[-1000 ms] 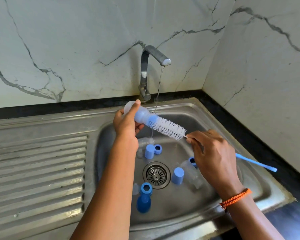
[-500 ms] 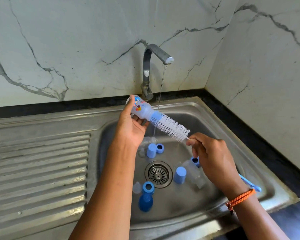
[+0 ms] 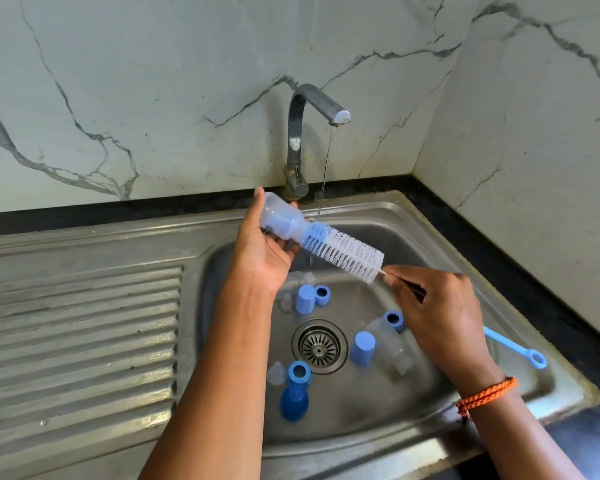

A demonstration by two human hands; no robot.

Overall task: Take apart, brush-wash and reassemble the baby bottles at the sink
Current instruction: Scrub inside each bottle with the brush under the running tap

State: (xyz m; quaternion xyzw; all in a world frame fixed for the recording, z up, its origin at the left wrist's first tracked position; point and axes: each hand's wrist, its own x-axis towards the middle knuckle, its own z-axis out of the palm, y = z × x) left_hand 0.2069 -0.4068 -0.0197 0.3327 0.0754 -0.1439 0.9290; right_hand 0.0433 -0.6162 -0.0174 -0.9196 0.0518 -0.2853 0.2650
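The bottle [image 3: 280,221] lies up and to the left of our right hand [image 3: 440,313], which pinches the brush [image 3: 343,252] just behind its bristles. Its long axis runs along the brush's line, mouth toward us. Farther off, our left hand [image 3: 262,251] clasps the bottle beside the tap's [image 3: 303,140] trickle; we judge another straight push comes next.

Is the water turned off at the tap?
No, a thin stream of water runs down from the tap into the sink.
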